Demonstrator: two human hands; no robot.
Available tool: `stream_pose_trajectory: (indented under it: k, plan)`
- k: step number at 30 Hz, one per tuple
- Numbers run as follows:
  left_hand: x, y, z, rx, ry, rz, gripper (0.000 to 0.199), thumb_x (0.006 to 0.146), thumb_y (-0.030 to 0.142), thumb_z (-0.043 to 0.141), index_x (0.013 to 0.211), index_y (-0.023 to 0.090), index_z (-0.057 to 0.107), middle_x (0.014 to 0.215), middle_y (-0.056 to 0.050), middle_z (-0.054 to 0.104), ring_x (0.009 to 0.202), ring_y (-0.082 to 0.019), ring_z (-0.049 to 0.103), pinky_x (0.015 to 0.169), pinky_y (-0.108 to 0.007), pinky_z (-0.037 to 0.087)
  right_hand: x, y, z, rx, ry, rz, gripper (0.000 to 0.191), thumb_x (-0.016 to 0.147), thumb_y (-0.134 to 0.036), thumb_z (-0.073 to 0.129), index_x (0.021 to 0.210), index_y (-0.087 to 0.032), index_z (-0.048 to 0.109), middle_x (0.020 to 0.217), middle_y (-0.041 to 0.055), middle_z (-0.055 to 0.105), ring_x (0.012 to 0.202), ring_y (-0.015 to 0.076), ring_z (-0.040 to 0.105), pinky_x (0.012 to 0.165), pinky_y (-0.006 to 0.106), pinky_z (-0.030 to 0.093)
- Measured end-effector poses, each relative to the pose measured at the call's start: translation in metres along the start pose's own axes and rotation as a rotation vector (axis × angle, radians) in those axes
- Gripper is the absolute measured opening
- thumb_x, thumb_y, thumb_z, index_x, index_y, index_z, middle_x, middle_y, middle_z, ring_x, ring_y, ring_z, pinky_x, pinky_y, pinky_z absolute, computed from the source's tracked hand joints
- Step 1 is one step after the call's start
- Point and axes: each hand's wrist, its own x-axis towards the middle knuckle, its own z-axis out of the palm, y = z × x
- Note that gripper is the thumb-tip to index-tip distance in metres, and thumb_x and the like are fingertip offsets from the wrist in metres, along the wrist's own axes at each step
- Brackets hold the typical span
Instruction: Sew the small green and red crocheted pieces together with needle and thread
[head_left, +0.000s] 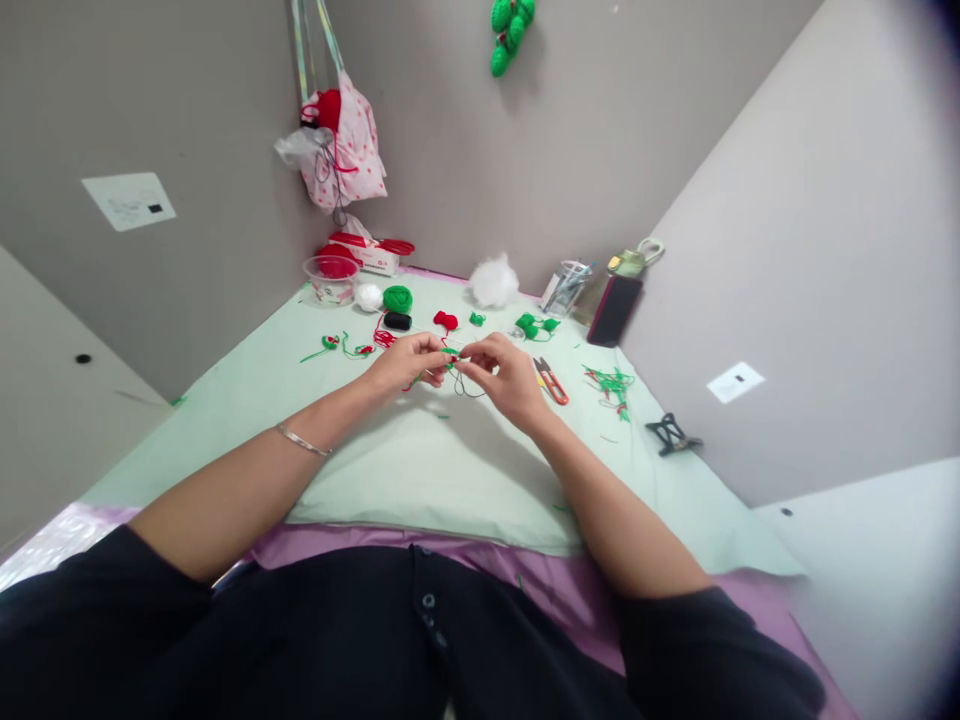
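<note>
Green-and-red crochet piece (450, 354), entry one and landmark for my remote list: held above pale green cloth (255, 365), pinched at its edges by the fingertips of both the left hand (409, 362) and the right hand (502, 372), dark thread (472, 396) looping just below it. Behind the piece I log a red yarn bundle (445, 320), with white fluff (495, 282) farther back; behind it leftward, a black spool (397, 321) and green yarn ball (397, 299). Right of the piece I enter orange-handled snips (553, 381), then green-and-red strands (611, 382) farther out.
</note>
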Motion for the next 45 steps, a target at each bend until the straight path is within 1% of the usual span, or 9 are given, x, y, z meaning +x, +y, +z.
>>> stream_pose_trajectory:
  k: [3, 5, 11, 16, 21, 26, 30, 34, 45]
  plan:
    - [-0.001, -0.001, 0.002, -0.006, -0.021, -0.009, 0.03, 0.071, 0.036, 0.082, 0.076, 0.015, 0.06, 0.067, 0.0, 0.062, 0.062, -0.012, 0.06, 0.064, -0.028, 0.05, -0.004, -0.007, 0.003, -0.151, -0.011, -0.042, 0.004, 0.087, -0.019, 0.068, 0.086, -0.019, 0.072, 0.084, 0.003, 0.06, 0.07, 0.0129, 0.054, 0.07, 0.029, 0.044]
    - [-0.001, -0.002, 0.002, -0.003, -0.021, -0.016, 0.03, 0.072, 0.035, 0.082, 0.076, 0.015, 0.06, 0.068, 0.0, 0.063, 0.062, -0.012, 0.06, 0.063, -0.028, 0.05, -0.002, -0.008, -0.004, -0.093, -0.021, -0.025, 0.007, 0.087, -0.017, 0.065, 0.083, -0.018, 0.072, 0.083, 0.0027, 0.059, 0.07, 0.013, 0.053, 0.069, 0.029, 0.043]
    - [0.003, -0.002, -0.003, -0.015, 0.051, -0.022, 0.026, 0.069, 0.029, 0.081, 0.076, 0.015, 0.06, 0.067, 0.0, 0.062, 0.059, -0.012, 0.058, 0.061, -0.029, 0.051, 0.003, -0.013, -0.055, 0.623, -0.091, 0.081, 0.017, 0.076, -0.033, 0.082, 0.078, -0.019, 0.072, 0.072, -0.0007, 0.056, 0.058, 0.0097, 0.047, 0.056, 0.026, 0.039]
    - [0.005, -0.001, -0.008, -0.01, 0.022, -0.013, 0.025, 0.07, 0.029, 0.082, 0.077, 0.015, 0.062, 0.069, 0.0, 0.063, 0.06, -0.012, 0.059, 0.062, -0.029, 0.051, -0.003, -0.016, -0.083, 0.84, -0.127, -0.022, 0.03, 0.066, -0.04, 0.091, 0.067, -0.02, 0.069, 0.064, -0.0026, 0.05, 0.049, 0.0072, 0.041, 0.047, 0.025, 0.037]
    - [0.006, -0.003, -0.009, -0.053, -0.002, 0.002, 0.027, 0.071, 0.032, 0.084, 0.084, 0.015, 0.068, 0.078, -0.001, 0.065, 0.069, -0.013, 0.063, 0.072, -0.033, 0.055, -0.005, -0.02, -0.081, 0.59, -0.351, 0.045, 0.023, 0.089, -0.041, 0.072, 0.091, -0.019, 0.076, 0.068, 0.001, 0.06, 0.056, 0.0106, 0.052, 0.051, 0.026, 0.043]
    - [0.005, -0.004, -0.006, -0.113, -0.05, 0.019, 0.031, 0.072, 0.032, 0.084, 0.092, 0.013, 0.07, 0.081, -0.002, 0.068, 0.072, -0.014, 0.065, 0.077, -0.035, 0.055, 0.0, -0.017, -0.061, 0.299, -0.214, 0.079, 0.029, 0.095, -0.028, 0.058, 0.122, -0.02, 0.065, 0.07, -0.0029, 0.061, 0.059, 0.0105, 0.052, 0.06, 0.027, 0.045]
    - [0.004, -0.004, -0.006, -0.134, -0.046, 0.043, 0.036, 0.069, 0.033, 0.087, 0.094, 0.015, 0.066, 0.078, 0.0, 0.068, 0.068, -0.014, 0.067, 0.074, -0.035, 0.055, -0.002, -0.01, -0.039, 0.134, -0.083, 0.071, 0.012, 0.093, -0.026, 0.059, 0.1, -0.019, 0.066, 0.069, -0.0018, 0.062, 0.059, 0.0121, 0.054, 0.061, 0.028, 0.045]
    - [0.004, -0.004, -0.005, -0.133, -0.05, 0.066, 0.036, 0.069, 0.035, 0.087, 0.088, 0.016, 0.064, 0.077, 0.001, 0.067, 0.068, -0.014, 0.066, 0.072, -0.033, 0.054, -0.007, -0.01, -0.025, -0.138, 0.035, -0.066, 0.008, 0.09, -0.022, 0.064, 0.085, -0.02, 0.07, 0.081, 0.0019, 0.06, 0.069, 0.0138, 0.055, 0.067, 0.029, 0.043]
    - [-0.002, 0.002, 0.001, -0.048, -0.058, 0.063, 0.037, 0.07, 0.038, 0.086, 0.084, 0.016, 0.06, 0.072, 0.001, 0.065, 0.066, -0.013, 0.065, 0.071, -0.033, 0.052, -0.009, -0.018, -0.019, -0.341, -0.046, -0.064, 0.012, 0.091, -0.018, 0.06, 0.084, -0.02, 0.069, 0.076, 0.0015, 0.058, 0.064, 0.0132, 0.051, 0.065, 0.028, 0.037]
